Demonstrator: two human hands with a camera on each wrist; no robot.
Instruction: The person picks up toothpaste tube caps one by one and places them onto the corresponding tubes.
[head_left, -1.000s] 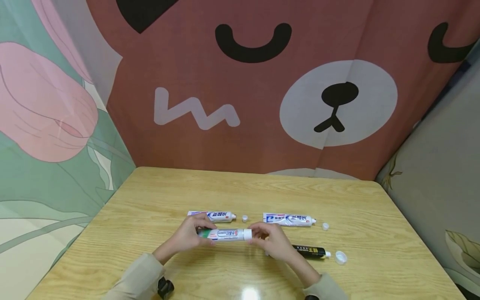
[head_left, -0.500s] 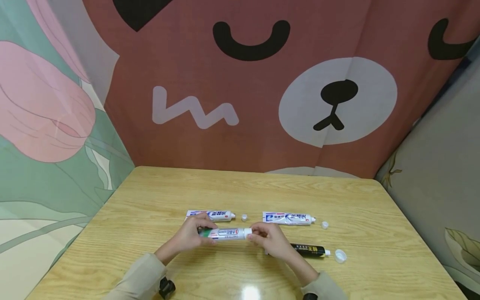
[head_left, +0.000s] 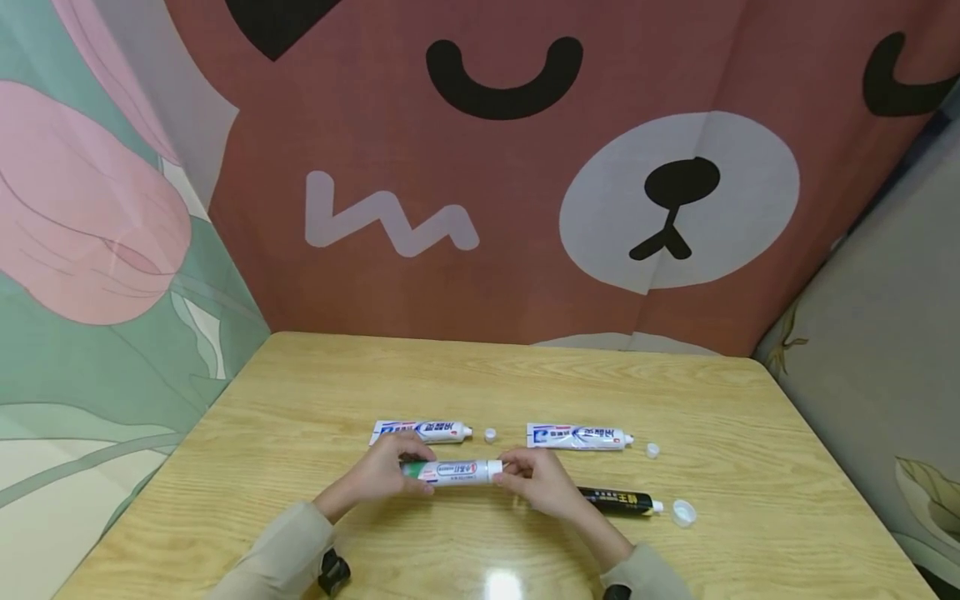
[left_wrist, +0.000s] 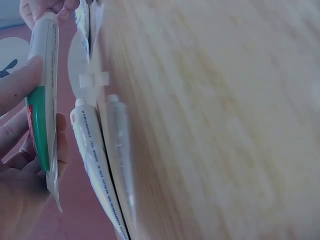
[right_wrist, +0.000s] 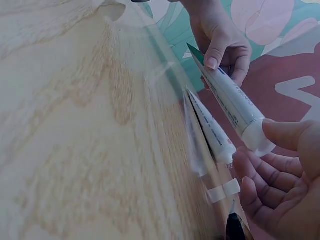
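My left hand point(head_left: 382, 468) grips a white and green toothpaste tube point(head_left: 457, 472) by its tail end, held level above the table. In the left wrist view, the thumb lies across the tube point(left_wrist: 46, 65) and the fingers wrap behind it. My right hand point(head_left: 546, 481) is at the tube's white cap point(head_left: 495, 471), pinching it between thumb and fingers. From the right wrist, the thumb shows pressed on the cap point(right_wrist: 258, 138), the fingers curled below. Behind the left hand lies a white and blue toothpaste tube point(head_left: 442, 432), uncapped, its small cap point(head_left: 491, 435) beside its nozzle.
A second white and blue tube point(head_left: 579, 437) lies at the back right, near a small white cap point(head_left: 652, 450). Partly behind the right hand is a black toothpaste tube point(head_left: 621, 502), with a larger white cap point(head_left: 684, 512) by its nozzle. The wooden table point(head_left: 337, 375) meets a printed curtain point(head_left: 375, 308).
The right fingers shift slightly around the cap, and the left hand keeps its grip. The held tube has rolled a little and moved slightly. The tubes and caps on the table stay put.
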